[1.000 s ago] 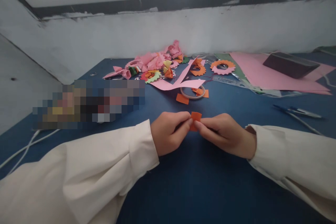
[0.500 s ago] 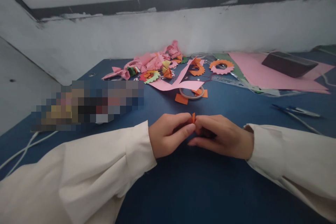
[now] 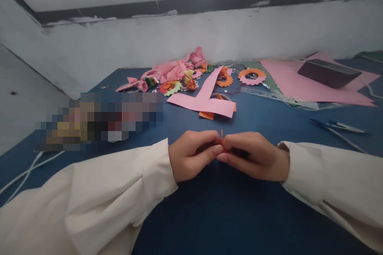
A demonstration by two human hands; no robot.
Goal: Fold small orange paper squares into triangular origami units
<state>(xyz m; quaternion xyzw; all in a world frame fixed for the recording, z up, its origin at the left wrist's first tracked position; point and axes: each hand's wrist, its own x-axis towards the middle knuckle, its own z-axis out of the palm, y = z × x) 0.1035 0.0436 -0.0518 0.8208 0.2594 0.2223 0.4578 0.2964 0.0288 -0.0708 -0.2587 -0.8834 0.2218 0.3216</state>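
Observation:
Between my fingertips, over the blue table [image 3: 227, 215], is a small piece of orange paper [image 3: 222, 133], standing on edge with only a thin strip showing. My left hand [image 3: 194, 155] is closed, pinching it with thumb and forefinger. From the other side my right hand [image 3: 254, 153] pinches the same paper, its thumb tip touching the left thumb. Most of the paper is hidden by the fingers. Just beyond my hands lies a cut pink paper strip [image 3: 203, 103], over an orange slip [image 3: 206, 115] and a partly covered ring.
Crumpled and folded pink paper [image 3: 167, 71] is heaped at the back. Right of it lies an orange and pink toothed paper ring [image 3: 252, 77]. Pink sheets [image 3: 287, 79] lie under a dark block [image 3: 329, 72]. A pen [image 3: 347, 127] and cables are at the right; a blurred patch covers the left.
My right thumb has moved up against the left thumb, and the orange paper has turned more edge-on. The pink strip beyond has dropped flatter, covering more of the ring.

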